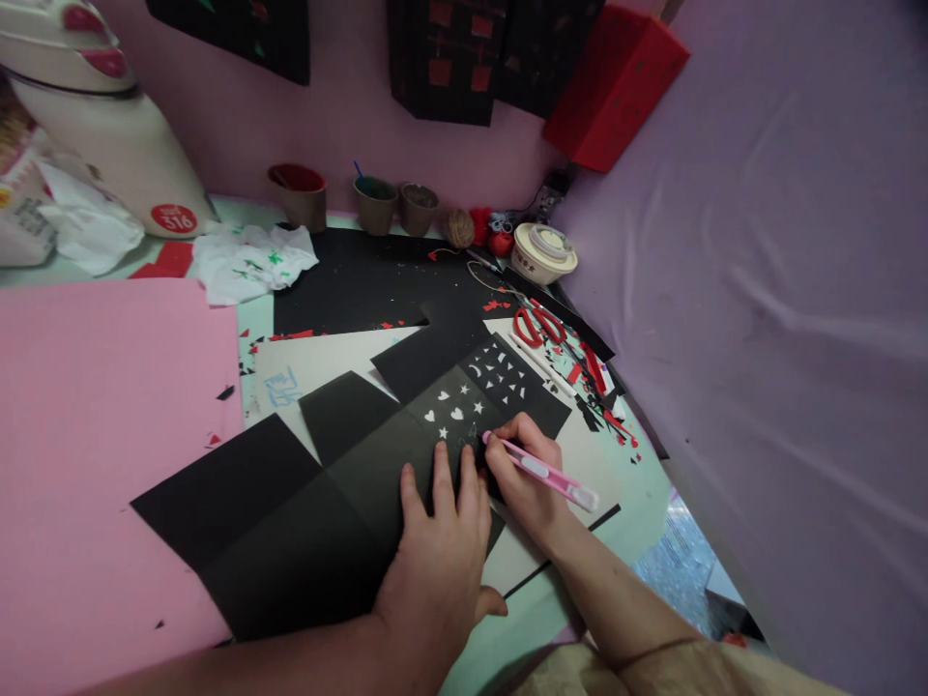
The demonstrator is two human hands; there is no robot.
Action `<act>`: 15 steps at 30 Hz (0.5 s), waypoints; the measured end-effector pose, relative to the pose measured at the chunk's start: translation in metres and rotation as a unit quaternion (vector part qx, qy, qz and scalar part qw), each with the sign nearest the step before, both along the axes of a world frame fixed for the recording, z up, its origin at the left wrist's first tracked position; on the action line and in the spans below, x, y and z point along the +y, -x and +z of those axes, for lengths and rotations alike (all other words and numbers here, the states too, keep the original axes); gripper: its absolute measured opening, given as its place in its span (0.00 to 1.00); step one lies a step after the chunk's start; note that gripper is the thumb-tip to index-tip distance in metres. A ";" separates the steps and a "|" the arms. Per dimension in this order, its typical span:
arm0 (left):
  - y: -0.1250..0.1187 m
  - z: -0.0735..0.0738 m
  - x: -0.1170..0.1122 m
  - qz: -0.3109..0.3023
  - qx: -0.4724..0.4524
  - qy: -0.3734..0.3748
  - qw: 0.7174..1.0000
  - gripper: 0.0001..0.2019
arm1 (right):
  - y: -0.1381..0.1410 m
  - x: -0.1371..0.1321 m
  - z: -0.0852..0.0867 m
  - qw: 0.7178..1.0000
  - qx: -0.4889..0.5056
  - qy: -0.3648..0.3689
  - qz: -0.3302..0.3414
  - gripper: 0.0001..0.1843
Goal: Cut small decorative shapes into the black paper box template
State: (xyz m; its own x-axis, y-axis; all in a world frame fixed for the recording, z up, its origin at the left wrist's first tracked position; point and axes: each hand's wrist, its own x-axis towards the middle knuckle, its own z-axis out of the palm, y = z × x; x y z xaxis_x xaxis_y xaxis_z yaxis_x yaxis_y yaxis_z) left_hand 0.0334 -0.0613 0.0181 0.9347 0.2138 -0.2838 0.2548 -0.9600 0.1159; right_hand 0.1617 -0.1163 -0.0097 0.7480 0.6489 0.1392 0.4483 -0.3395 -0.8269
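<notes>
A folded black paper sheet (290, 522) lies on the table, with small heart, star and triangle shapes cut out of its far panels. My left hand (439, 551) lies flat on the black paper, fingers stretched out, pressing it down. My right hand (526, 474) is closed round a pink craft knife (540, 471), whose tip touches the paper just beside my left fingertips, below the cut-out hearts.
A large pink sheet (94, 435) covers the left of the table. Red scissors (540, 326) lie at the back right among red and black scraps. Three paper cups (377, 203), a twine ball, a lidded bowl (543, 253) and crumpled tissue (250, 259) line the back. A purple cloth hangs at right.
</notes>
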 end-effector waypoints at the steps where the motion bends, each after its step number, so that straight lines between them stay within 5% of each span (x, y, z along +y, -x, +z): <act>1: 0.000 -0.001 0.000 0.001 -0.001 0.000 1.000 0.55 | 0.000 0.000 0.000 1.000 0.002 0.002 0.001 0.11; 15: 0.000 -0.002 0.000 0.007 -0.016 0.000 1.000 0.55 | 0.000 0.001 -0.001 1.000 0.008 0.003 0.008 0.11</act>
